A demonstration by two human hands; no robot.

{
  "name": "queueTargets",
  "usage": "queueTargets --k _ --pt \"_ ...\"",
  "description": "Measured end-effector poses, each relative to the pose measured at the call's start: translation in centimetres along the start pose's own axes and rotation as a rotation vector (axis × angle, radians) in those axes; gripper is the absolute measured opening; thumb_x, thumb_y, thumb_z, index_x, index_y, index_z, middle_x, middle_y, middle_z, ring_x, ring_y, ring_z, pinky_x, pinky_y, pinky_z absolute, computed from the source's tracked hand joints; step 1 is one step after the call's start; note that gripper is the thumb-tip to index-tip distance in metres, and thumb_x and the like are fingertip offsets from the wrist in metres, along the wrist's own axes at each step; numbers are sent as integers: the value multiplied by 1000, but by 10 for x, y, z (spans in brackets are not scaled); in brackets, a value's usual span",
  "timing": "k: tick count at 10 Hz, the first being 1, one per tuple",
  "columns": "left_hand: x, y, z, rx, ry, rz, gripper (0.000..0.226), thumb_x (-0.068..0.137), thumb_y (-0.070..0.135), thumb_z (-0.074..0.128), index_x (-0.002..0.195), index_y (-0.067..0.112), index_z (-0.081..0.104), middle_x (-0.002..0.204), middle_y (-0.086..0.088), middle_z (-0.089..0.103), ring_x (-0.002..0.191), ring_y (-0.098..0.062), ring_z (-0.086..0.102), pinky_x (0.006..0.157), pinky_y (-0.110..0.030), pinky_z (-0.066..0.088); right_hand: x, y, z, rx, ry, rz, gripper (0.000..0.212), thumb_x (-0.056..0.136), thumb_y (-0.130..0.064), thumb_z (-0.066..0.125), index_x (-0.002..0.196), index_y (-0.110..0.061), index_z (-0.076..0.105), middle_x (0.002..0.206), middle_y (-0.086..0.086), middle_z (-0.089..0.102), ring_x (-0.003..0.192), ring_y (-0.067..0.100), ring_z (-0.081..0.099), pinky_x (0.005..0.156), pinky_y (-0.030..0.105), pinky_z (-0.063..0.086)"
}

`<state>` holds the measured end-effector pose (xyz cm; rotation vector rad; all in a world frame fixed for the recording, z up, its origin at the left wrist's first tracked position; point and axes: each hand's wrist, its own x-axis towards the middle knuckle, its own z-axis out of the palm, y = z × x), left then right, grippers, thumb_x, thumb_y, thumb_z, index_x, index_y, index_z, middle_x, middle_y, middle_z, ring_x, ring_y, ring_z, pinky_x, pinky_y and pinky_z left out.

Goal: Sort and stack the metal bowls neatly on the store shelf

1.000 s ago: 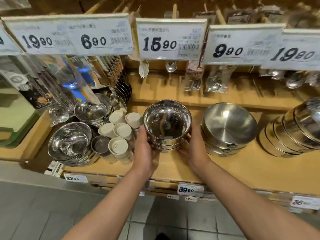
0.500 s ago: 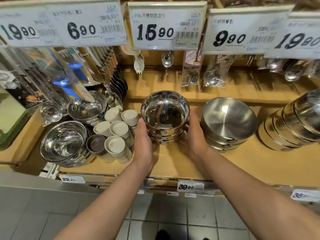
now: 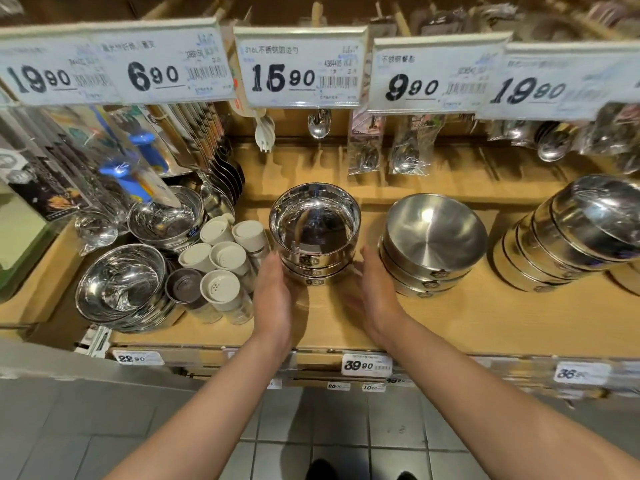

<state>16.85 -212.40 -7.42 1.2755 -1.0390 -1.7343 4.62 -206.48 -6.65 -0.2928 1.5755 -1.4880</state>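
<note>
A stack of three shiny metal bowls (image 3: 315, 230) stands upright on the wooden shelf (image 3: 485, 317), in the middle. My left hand (image 3: 273, 296) lies with straight fingers against the stack's lower left side. Just off the stack's lower right side is my right hand (image 3: 375, 289), fingers straight and slightly blurred; I cannot tell whether it touches. A stack of matte metal bowls (image 3: 433, 237) sits to the right. Further right, a row of bowls (image 3: 571, 230) leans on its side.
Two more piles of shiny bowls (image 3: 121, 285) (image 3: 166, 216) sit at the left, with several white-lidded shakers (image 3: 221, 265) between them and the middle stack. Price cards (image 3: 301, 67) and packed spoons (image 3: 405, 157) hang above the shelf. Grey floor tiles lie below.
Both hands held the shiny stack by its sides before. They have now slid back toward me and loosened, and the stack rests on the shelf. The camera has tilted slightly.
</note>
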Motion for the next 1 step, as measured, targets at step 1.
queueTargets --k 1 --pt "-19 -12 -4 57 39 2 34 106 36 44 134 29 60 134 2 65 125 -19 58 105 -42 47 -25 13 -12 -41 56 58 28 105 -40 41 96 -27 64 107 4 66 110 26 60 102 50 49"
